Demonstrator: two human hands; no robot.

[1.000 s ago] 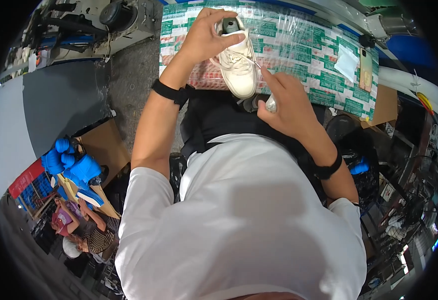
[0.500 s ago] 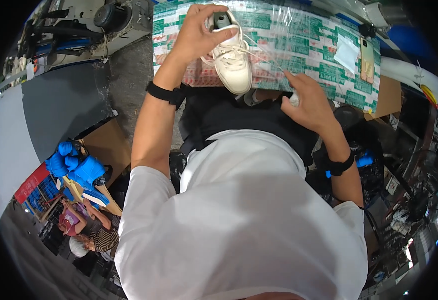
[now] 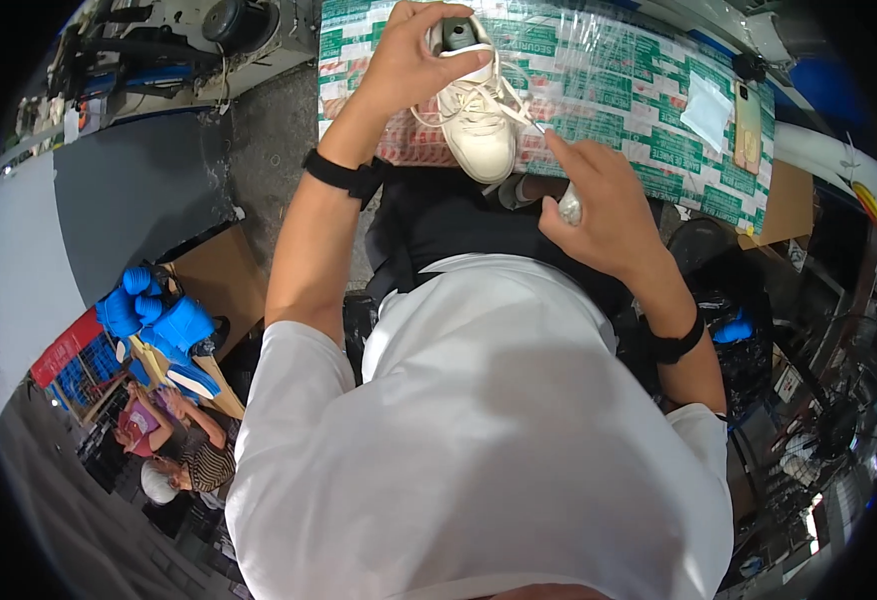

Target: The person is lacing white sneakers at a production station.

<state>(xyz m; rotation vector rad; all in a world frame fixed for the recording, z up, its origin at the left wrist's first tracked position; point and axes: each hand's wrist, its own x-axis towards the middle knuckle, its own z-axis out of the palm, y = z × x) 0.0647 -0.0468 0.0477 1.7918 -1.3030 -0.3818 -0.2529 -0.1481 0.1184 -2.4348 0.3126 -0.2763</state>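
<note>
Shoe: a white lace-up sneaker (image 3: 479, 115) sits at the top centre of the frame, toe pointing down toward the person, heel opening up.
How it handles: likely light, with a stiff sole and a softer upper; the smooth white surface looks easy to scuff or stain, and the loose laces can snag.
Where to hold: the heel collar and the sole edges look the firmest places; the laced tongue would give under pressure.
Left hand (image 3: 414, 55): fingers curled closed around the shoe's heel end, thumb and fingers on either side of the opening, steadying it from above.
Right hand (image 3: 599, 205): closed around a small pale tool (image 3: 569, 205) whose thin tip reaches toward the shoe's right side near the laces; whether the tip touches the shoe cannot be told.
Wrists: a black band (image 3: 344, 175) on the left, another on the right.
Surface (image 3: 649, 95): covered in green-and-white printed sheet under clear film, running across the top of the frame; a white scrap and a tan flat object lie at its right end.
Room: grey floor at upper left, blue spools (image 3: 154, 315) at left centre, other people seated at lower left, cluttered dark equipment along the right edge.
</note>
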